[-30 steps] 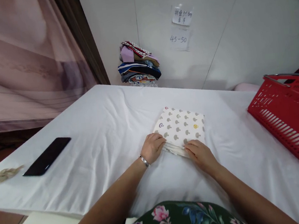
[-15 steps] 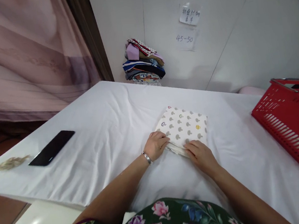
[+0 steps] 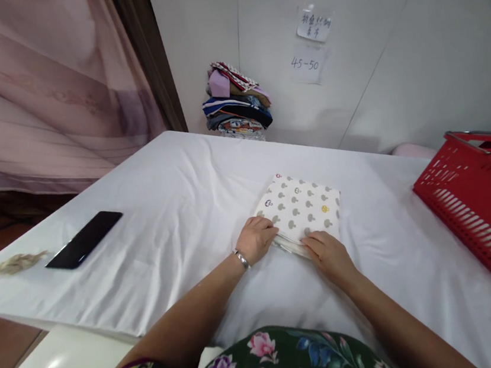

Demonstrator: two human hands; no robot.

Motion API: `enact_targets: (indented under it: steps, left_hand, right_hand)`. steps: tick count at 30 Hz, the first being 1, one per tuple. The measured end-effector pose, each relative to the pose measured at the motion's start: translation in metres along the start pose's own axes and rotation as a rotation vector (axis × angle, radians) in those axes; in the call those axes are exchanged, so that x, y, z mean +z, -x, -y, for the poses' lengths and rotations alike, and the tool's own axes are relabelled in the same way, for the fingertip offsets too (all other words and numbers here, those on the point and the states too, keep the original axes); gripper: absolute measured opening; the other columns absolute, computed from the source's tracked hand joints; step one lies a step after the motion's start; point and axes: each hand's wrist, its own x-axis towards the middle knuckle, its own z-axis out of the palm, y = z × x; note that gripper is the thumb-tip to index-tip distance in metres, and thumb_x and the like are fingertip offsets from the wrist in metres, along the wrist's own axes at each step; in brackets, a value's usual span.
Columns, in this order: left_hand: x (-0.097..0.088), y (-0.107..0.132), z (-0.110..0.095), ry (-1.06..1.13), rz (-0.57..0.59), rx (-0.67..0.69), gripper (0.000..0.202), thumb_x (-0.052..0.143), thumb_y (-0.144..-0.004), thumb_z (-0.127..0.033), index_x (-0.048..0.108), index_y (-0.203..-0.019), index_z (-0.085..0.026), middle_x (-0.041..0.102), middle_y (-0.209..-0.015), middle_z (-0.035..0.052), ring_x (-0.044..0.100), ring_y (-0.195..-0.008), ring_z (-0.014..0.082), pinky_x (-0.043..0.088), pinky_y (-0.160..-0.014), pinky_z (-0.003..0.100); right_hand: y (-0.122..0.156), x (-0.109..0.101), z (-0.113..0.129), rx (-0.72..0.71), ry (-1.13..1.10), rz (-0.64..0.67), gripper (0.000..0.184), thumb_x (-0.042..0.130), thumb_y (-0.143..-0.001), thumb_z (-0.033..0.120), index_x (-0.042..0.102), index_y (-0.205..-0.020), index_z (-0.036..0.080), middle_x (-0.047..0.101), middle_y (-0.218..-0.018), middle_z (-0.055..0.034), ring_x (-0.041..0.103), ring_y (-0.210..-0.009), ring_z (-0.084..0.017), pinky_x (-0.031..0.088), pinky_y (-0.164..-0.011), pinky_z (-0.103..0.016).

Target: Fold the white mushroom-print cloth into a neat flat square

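Little had moved except the viewpoint. The left hand [image 3: 255, 241] and right hand [image 3: 330, 257] pinched the near edge of the folded cloth [image 3: 299, 206] on the white-covered counter [image 3: 178, 216].

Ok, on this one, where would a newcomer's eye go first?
Probably to the red basket at the right of the white-covered table. Next comes the printed cloth, folded near the middle, with the left hand and right hand on its near edge. Beyond the table's far edge, the colourful fabric stack stands out against the pale wall.
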Motion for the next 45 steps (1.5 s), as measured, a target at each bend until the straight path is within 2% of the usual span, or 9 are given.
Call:
enact_targets:
  steps: [7,13,18,23,33,42,45]
  left_hand:
    - [-0.0026,0.002,-0.0008,0.038,0.027,-0.016,0.017,0.048,-0.086,-0.022,0.063,-0.095,-0.022,0.061,-0.088,0.0035,0.051,-0.087,0.0169,0.039,-0.081,0.033]
    - [-0.0038,0.0037,0.0018,0.064,0.042,0.0,0.017,0.048,-0.086,-0.025,0.063,-0.095,-0.022,0.06,-0.09,0.0038,0.052,-0.088,0.0167,0.04,-0.081,0.033]
    - [-0.0008,0.0011,0.0033,0.039,0.044,0.012,0.019,0.045,-0.089,-0.025,0.063,-0.094,-0.022,0.06,-0.088,0.0036,0.052,-0.086,0.016,0.04,-0.079,0.032]
    - [-0.0005,-0.0007,0.002,0.009,0.056,0.006,0.021,0.042,-0.09,-0.024,0.062,-0.094,-0.022,0.06,-0.087,0.0039,0.051,-0.085,0.0163,0.04,-0.078,0.033]
    - [-0.0023,0.0032,-0.0029,0.02,0.066,0.012,0.019,0.047,-0.085,-0.022,0.059,-0.099,-0.023,0.059,-0.096,0.0046,0.05,-0.093,0.0182,0.039,-0.084,0.035]
    - [0.0054,-0.0022,-0.0039,-0.015,0.086,0.013,0.027,0.047,-0.078,-0.012,0.06,-0.1,-0.02,0.06,-0.096,0.0055,0.049,-0.093,0.0198,0.038,-0.083,0.035]
    - [0.0045,-0.0015,-0.0042,-0.015,0.079,0.006,0.027,0.047,-0.077,-0.011,0.061,-0.099,-0.02,0.06,-0.096,0.0054,0.049,-0.093,0.0195,0.038,-0.084,0.036]
  right_hand:
    - [0.0003,0.003,0.0002,-0.023,0.052,0.02,0.024,0.041,-0.089,0.018,0.063,-0.096,0.019,0.061,-0.087,-0.006,0.053,-0.08,-0.018,0.043,-0.07,-0.029]
    - [0.0023,0.0055,-0.0003,-0.064,0.065,-0.009,0.022,0.042,-0.088,0.02,0.062,-0.096,0.019,0.06,-0.088,-0.007,0.052,-0.081,-0.019,0.043,-0.071,-0.031]
    - [0.0027,0.0,0.0009,-0.071,0.051,0.037,0.021,0.045,-0.088,0.024,0.061,-0.099,0.018,0.059,-0.09,-0.0078,0.053,-0.081,-0.019,0.044,-0.072,-0.032]
    - [0.0025,-0.0017,0.0005,-0.08,0.048,0.065,0.024,0.043,-0.087,0.018,0.06,-0.103,0.018,0.059,-0.091,-0.0083,0.053,-0.082,-0.02,0.045,-0.072,-0.032]
    - [0.0059,0.0046,-0.0047,-0.11,0.036,-0.008,0.036,0.036,-0.087,0.012,0.052,-0.117,0.021,0.06,-0.091,-0.0079,0.055,-0.084,-0.02,0.047,-0.071,-0.033]
    - [0.0019,0.0023,-0.0006,-0.06,0.063,0.033,0.026,0.042,-0.086,0.016,0.056,-0.108,0.018,0.06,-0.092,-0.0082,0.054,-0.085,-0.021,0.046,-0.073,-0.033]
    - [0.0016,0.0036,0.0003,-0.08,0.043,0.011,0.023,0.041,-0.087,0.016,0.059,-0.102,0.018,0.06,-0.091,-0.0083,0.054,-0.083,-0.02,0.045,-0.072,-0.032]
